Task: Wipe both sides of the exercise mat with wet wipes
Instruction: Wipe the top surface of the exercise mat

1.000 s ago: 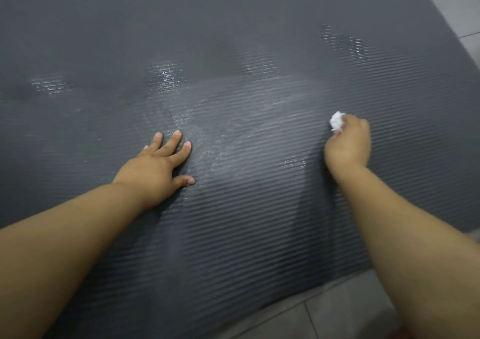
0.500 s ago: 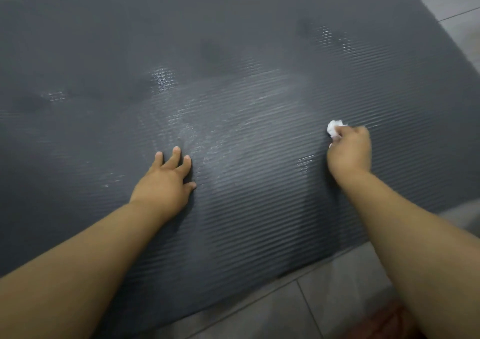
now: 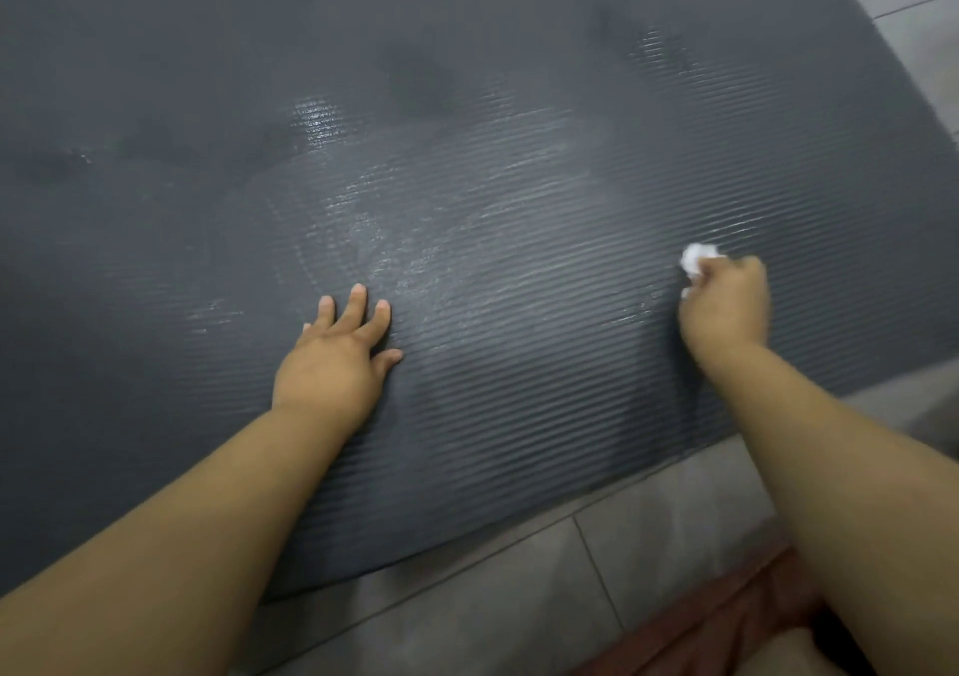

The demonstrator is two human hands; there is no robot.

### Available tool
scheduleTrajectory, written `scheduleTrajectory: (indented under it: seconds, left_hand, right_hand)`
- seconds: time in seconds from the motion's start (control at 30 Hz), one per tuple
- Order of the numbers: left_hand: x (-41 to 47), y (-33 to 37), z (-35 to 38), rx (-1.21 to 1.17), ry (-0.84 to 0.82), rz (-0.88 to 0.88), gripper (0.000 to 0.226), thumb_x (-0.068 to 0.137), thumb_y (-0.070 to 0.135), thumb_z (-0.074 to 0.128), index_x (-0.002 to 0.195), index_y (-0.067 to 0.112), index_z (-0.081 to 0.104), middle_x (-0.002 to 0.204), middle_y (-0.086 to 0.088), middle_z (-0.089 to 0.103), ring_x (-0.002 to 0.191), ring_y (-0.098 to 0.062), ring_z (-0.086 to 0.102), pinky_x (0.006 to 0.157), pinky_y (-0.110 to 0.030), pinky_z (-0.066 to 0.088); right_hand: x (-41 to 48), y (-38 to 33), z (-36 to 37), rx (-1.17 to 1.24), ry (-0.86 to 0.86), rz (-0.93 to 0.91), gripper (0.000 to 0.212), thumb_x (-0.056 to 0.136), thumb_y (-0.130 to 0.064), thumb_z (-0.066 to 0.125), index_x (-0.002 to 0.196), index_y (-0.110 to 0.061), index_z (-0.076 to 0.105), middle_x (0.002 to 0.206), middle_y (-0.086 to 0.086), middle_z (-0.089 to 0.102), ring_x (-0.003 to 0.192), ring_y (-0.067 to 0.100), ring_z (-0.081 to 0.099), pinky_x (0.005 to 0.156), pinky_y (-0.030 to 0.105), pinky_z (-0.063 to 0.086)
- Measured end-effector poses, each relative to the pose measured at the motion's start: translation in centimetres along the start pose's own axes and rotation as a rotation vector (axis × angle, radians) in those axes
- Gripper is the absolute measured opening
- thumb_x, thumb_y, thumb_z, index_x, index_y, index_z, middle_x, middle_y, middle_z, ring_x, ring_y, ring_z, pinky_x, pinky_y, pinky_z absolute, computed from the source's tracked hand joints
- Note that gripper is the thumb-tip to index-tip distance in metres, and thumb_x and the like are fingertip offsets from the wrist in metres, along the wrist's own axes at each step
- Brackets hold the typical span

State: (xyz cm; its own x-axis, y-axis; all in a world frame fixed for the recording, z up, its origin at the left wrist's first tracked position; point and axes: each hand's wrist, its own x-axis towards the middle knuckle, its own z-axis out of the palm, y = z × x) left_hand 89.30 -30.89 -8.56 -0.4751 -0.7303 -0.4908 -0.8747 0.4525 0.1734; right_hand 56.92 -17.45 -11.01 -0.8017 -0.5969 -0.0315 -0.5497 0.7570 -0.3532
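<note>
Mat (image 3: 467,104) of dark grey colour with fine ribs lay flat on the floor (image 3: 519,597) and filled most of the view. The left hand (image 3: 337,364) rested palm down on the mat, near its front edge. Its fingers (image 3: 357,302) were straight and a little spread, the thumb pointed to the side, and it held nothing.

The right hand (image 3: 726,307) was on the mat too, well apart from the left one and closer to the right end of the mat. Its fingers were curled round a small crumpled white wipe (image 3: 698,259). The wipe stuck out past the knuckles, on the side away from the front edge, and seemed to touch the mat surface.

Wet shiny streaks (image 3: 394,239) lay on the mat between the two hands and beyond them, toward the middle of the mat. The far part of the mat looked dull.

Grey floor tiles showed along the front edge of the mat and past its far right corner. A reddish-brown thing (image 3: 726,623) was on the floor in front of the mat, beside the right forearm; I could not tell what it was.
</note>
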Motion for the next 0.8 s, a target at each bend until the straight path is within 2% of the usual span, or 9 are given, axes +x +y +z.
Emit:
scheduleTrajectory:
  seconds: [0.1,0.2,0.3,0.33,0.4,0.5,0.6,0.73,0.8]
  left_hand:
    - [0.1,0.0,0.2,0.034,0.018,0.016,0.056,0.099,0.042,0.03,0.15,0.025,0.013,0.159,0.001,-0.002,0.145,-0.029,-0.002,0.118,-0.04,0.008]
    - [0.2,-0.2,0.2,0.031,0.014,0.019,0.057,0.099,0.043,0.03,0.15,0.026,0.012,0.159,0.001,-0.003,0.145,-0.028,-0.003,0.118,-0.039,0.007]
    - [0.1,-0.2,0.2,0.018,-0.004,0.018,0.057,0.099,0.043,0.031,0.15,0.027,0.012,0.159,0.003,-0.004,0.145,-0.027,-0.004,0.118,-0.039,0.007]
    - [0.1,-0.2,0.1,0.018,-0.007,0.017,0.058,0.099,0.043,0.032,0.15,0.027,0.012,0.159,0.003,-0.004,0.145,-0.026,-0.004,0.117,-0.039,0.008]
    - [-0.1,-0.2,-0.1,0.022,-0.009,0.016,0.057,0.099,0.043,0.032,0.15,0.028,0.012,0.159,0.003,-0.005,0.145,-0.026,-0.004,0.117,-0.039,0.009]
    - [-0.1,-0.1,-0.3,0.034,-0.015,0.017,0.057,0.099,0.043,0.031,0.15,0.027,0.012,0.159,0.004,-0.005,0.145,-0.026,-0.004,0.116,-0.04,0.011]
    - [-0.1,0.2,-0.4,0.09,-0.025,0.016,0.057,0.099,0.044,0.029,0.15,0.027,0.011,0.159,0.003,-0.005,0.145,-0.027,-0.001,0.115,-0.041,0.016]
    - [-0.3,0.5,-1.0,0.146,-0.03,0.026,0.057,0.1,0.044,0.028,0.15,0.026,0.01,0.159,0.003,-0.004,0.145,-0.027,0.003,0.112,-0.039,0.021]
    - [-0.6,0.4,-1.4,0.155,-0.058,0.032,0.057,0.1,0.044,0.029,0.15,0.028,0.009,0.158,0.004,-0.006,0.145,-0.026,0.004,0.112,-0.038,0.022]
  right_hand:
    - [-1.6,-1.8,1.0,0.07,0.047,0.169,0.022,0.089,-0.005,0.046,0.107,-0.003,0.058,0.094,-0.002,0.05,0.1,0.03,0.054,0.075,0.021,0.035]
    - [-7.8,-7.0,3.4,0.098,-0.058,-0.248,0.026,0.09,-0.01,0.044,0.111,-0.008,0.06,0.096,-0.007,0.048,0.098,0.028,0.054,0.082,0.018,0.039]
    - [-13.5,-10.0,3.7,0.085,-0.418,-0.738,0.022,0.093,-0.021,0.042,0.105,-0.018,0.061,0.113,0.009,0.059,0.101,0.03,0.059,0.084,0.028,0.048]
    - [-14.0,-9.8,3.4,0.076,-0.504,-0.866,0.019,0.096,-0.028,0.043,0.103,-0.021,0.06,0.12,0.005,0.06,0.111,0.023,0.056,0.092,0.026,0.044]
    - [-12.0,-8.1,2.0,0.009,-0.436,-1.011,0.023,0.097,-0.031,0.045,0.111,-0.023,0.062,0.129,-0.004,0.057,0.122,0.01,0.047,0.099,0.015,0.031]
    - [-5.8,-3.0,0.0,-0.132,-0.235,-0.568,0.032,0.092,-0.009,0.042,0.119,-0.012,0.059,0.123,0.014,0.054,0.106,0.03,0.051,0.086,0.034,0.042]
    - [-2.3,1.1,-2.0,-0.216,-0.079,0.023,0.032,0.089,-0.003,0.043,0.118,-0.005,0.054,0.124,0.022,0.045,0.107,0.035,0.048,0.078,0.034,0.036]
    - [-7.0,-2.5,0.5,-0.15,0.011,-0.029,0.021,0.098,-0.023,0.043,0.11,-0.011,0.055,0.094,0.0,0.056,0.102,0.029,0.054,0.072,0.021,0.03]
    - [-11.3,-6.1,2.3,0.001,-0.154,-0.256,0.024,0.098,-0.02,0.041,0.116,-0.011,0.054,0.096,-0.005,0.051,0.102,0.029,0.053,0.073,0.019,0.031]
